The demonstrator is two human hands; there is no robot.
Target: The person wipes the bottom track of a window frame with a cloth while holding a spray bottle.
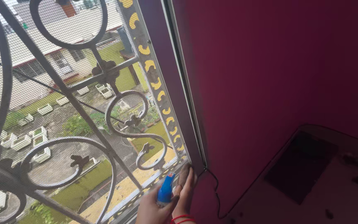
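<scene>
Head view: both hands sit at the bottom right corner of the window frame [175, 83], low in the shot. Left hand [152, 207] is wrapped around a small blue tool [166, 190] with an orange-red mark near its tip (kind unclear: spray nozzle or handle, cannot tell), tip aimed up at the sill edge. Right hand [186, 188], red thread band on the wrist, has fingers pressed together and laid flat against the corner where frame meets the magenta wall [278, 74]; it seems to hold something brownish against the frame, too blurred to say.

Risks, as a judgement: the insect mesh [63, 103] behind the iron grille [117, 120] sits just beside the tool tip, so a slip could poke or tear it. A thin black cable [217, 195] hangs just below the right hand and could snag. Glass-topped table [311, 174] stands well apart at lower right.
</scene>
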